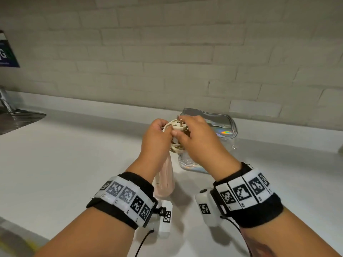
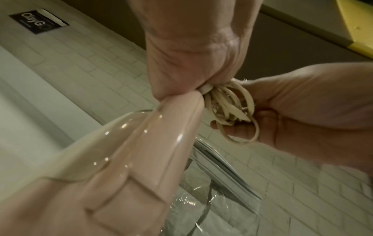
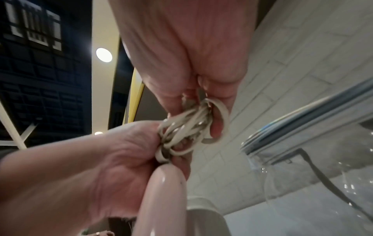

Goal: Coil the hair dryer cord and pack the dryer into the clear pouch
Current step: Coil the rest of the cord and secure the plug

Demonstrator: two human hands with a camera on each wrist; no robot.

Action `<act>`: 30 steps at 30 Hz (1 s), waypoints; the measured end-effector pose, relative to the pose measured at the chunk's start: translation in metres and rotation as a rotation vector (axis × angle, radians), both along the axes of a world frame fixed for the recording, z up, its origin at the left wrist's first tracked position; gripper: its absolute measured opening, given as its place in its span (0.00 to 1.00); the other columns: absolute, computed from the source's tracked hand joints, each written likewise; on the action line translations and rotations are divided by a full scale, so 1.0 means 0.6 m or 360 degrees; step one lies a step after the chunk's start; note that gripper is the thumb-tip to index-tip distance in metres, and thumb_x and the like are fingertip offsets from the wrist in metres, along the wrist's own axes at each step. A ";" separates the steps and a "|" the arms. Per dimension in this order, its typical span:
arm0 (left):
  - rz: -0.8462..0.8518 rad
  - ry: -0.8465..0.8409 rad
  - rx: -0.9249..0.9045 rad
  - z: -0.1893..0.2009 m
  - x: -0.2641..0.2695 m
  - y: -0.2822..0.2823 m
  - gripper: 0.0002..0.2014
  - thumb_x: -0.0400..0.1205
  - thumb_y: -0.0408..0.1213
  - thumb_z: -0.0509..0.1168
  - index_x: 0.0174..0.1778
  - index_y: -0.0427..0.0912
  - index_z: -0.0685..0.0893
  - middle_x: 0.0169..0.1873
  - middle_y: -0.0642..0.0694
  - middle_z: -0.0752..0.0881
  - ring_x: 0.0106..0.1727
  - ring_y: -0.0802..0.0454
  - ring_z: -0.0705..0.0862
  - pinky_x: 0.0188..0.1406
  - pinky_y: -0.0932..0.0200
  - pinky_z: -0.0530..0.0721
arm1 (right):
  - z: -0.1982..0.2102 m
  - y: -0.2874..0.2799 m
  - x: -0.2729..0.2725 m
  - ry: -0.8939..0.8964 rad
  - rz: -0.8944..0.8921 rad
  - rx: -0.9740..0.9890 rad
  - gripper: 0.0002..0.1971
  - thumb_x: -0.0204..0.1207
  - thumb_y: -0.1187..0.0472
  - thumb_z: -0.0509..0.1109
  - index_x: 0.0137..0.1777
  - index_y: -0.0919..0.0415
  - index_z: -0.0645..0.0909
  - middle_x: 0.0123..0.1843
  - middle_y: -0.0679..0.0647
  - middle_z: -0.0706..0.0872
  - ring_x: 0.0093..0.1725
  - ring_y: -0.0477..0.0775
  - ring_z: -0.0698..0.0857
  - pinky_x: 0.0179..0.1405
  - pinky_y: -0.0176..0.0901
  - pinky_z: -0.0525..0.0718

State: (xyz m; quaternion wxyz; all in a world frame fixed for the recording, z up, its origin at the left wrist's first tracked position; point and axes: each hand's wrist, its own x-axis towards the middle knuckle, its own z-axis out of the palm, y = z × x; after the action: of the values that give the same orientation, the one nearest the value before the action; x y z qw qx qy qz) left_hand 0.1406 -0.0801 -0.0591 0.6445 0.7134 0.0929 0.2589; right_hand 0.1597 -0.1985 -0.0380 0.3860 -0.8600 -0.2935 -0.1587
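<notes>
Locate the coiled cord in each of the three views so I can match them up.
Head: cord just above centre, between left hand and right hand.
Left wrist: cord right of centre, above the dryer.
Right wrist: cord at centre, above the dryer.
Shared landmark: the clear pouch, beside the hands in every view.

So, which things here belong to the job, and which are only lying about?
Job:
- cord, coiled, held by left hand and right hand
- plug
- hair dryer
- clear pouch

Lying about:
- sink
- dark sign on the wall
</notes>
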 end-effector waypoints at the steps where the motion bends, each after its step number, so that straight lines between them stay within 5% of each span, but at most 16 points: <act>1: 0.0016 -0.0017 0.0045 -0.001 -0.002 0.001 0.04 0.77 0.45 0.63 0.37 0.54 0.80 0.34 0.43 0.86 0.35 0.44 0.84 0.34 0.43 0.83 | -0.003 0.003 0.005 -0.0104 -0.0058 -0.0022 0.21 0.78 0.53 0.68 0.70 0.57 0.76 0.62 0.56 0.79 0.58 0.55 0.81 0.49 0.34 0.67; 5: 0.0046 -0.0038 0.0103 0.001 -0.007 0.007 0.02 0.75 0.42 0.62 0.40 0.52 0.80 0.35 0.39 0.87 0.35 0.43 0.84 0.36 0.38 0.86 | -0.005 0.007 0.003 -0.0775 -0.0216 -0.0331 0.14 0.74 0.52 0.70 0.54 0.61 0.80 0.49 0.57 0.84 0.50 0.62 0.80 0.45 0.40 0.65; 8: -0.0021 -0.0059 -0.0192 0.010 -0.008 0.008 0.03 0.70 0.38 0.62 0.34 0.52 0.80 0.29 0.49 0.83 0.36 0.47 0.81 0.37 0.47 0.82 | 0.013 0.023 -0.034 -0.0939 0.0182 -0.0152 0.14 0.71 0.64 0.70 0.57 0.63 0.80 0.49 0.57 0.86 0.48 0.60 0.81 0.48 0.45 0.72; 11: -0.0064 -0.0109 -0.0176 0.008 -0.004 0.026 0.07 0.68 0.48 0.70 0.37 0.52 0.83 0.31 0.48 0.85 0.35 0.47 0.82 0.39 0.46 0.80 | 0.039 0.014 -0.047 -0.0591 0.0419 0.0542 0.16 0.75 0.68 0.68 0.62 0.59 0.77 0.53 0.55 0.85 0.50 0.52 0.82 0.52 0.42 0.79; 15: -0.0204 -0.0049 -0.0044 -0.008 -0.010 0.048 0.13 0.66 0.50 0.76 0.43 0.51 0.86 0.37 0.49 0.90 0.38 0.49 0.86 0.41 0.48 0.84 | 0.007 -0.018 0.006 0.0069 0.0276 0.1636 0.17 0.80 0.69 0.65 0.61 0.47 0.70 0.47 0.53 0.81 0.40 0.46 0.85 0.40 0.39 0.85; 19: -0.0375 0.0133 -0.0097 -0.014 -0.015 0.066 0.15 0.64 0.38 0.76 0.47 0.47 0.89 0.43 0.44 0.92 0.46 0.47 0.88 0.53 0.47 0.83 | -0.069 -0.010 0.046 0.0489 0.0071 0.1763 0.11 0.80 0.68 0.64 0.53 0.50 0.79 0.40 0.50 0.83 0.33 0.47 0.83 0.36 0.42 0.82; 26: -0.0311 -0.0018 -0.0197 -0.036 -0.037 0.074 0.10 0.71 0.45 0.74 0.44 0.46 0.91 0.35 0.48 0.90 0.39 0.51 0.87 0.44 0.52 0.83 | -0.113 0.012 0.056 0.0689 0.0100 0.1598 0.07 0.81 0.68 0.63 0.52 0.56 0.79 0.37 0.47 0.85 0.35 0.47 0.85 0.46 0.45 0.87; 30: -0.0266 -0.0107 -0.0471 -0.052 -0.029 0.069 0.12 0.74 0.46 0.72 0.49 0.44 0.89 0.41 0.45 0.90 0.45 0.48 0.87 0.53 0.48 0.83 | -0.145 0.033 0.043 0.0861 0.0104 0.1309 0.07 0.82 0.65 0.62 0.51 0.54 0.79 0.42 0.53 0.86 0.38 0.48 0.85 0.42 0.41 0.86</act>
State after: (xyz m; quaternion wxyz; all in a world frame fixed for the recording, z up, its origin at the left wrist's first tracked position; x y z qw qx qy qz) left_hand 0.1232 -0.0387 -0.0906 0.7645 0.6069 0.0487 0.2118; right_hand 0.1854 -0.1785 -0.1252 0.7607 -0.6370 -0.1227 -0.0203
